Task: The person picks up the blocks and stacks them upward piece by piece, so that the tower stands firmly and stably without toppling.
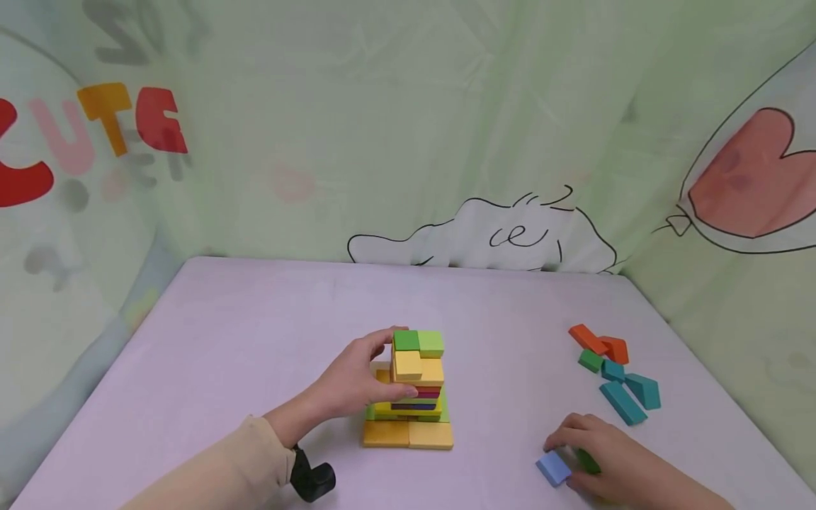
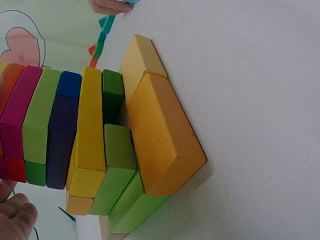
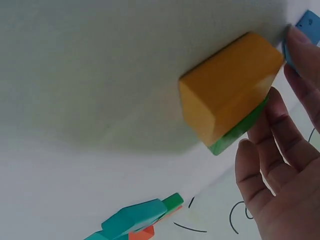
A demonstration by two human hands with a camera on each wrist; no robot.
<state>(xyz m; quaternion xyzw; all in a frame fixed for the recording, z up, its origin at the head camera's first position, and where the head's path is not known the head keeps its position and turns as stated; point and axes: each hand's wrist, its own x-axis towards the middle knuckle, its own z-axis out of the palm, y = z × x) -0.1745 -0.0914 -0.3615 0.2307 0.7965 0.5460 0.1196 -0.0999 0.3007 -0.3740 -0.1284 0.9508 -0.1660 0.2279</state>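
A tower of colourful wooden blocks (image 1: 431, 370) stands on the table, with two yellow-orange blocks (image 1: 408, 435) at its front base. My left hand (image 1: 353, 379) grips the upper tower from the left, thumb across the front and fingers behind. Layers of magenta, green, blue and yellow show from the side in the left wrist view. Near the table's front right, my right hand (image 1: 605, 450) pinches a light blue block (image 1: 553, 469) between thumb and fingers. Beneath that palm are a green block (image 1: 588, 462) and an orange block (image 3: 232, 82), which the right wrist view shows close up.
Loose blocks lie at the right: two orange ones (image 1: 588, 338), a small green one (image 1: 591, 360) and several teal ones (image 1: 623, 403). A black wrist strap piece (image 1: 312, 482) hangs by the left sleeve. Printed curtains (image 1: 408, 142) enclose the lilac table (image 1: 268, 319).
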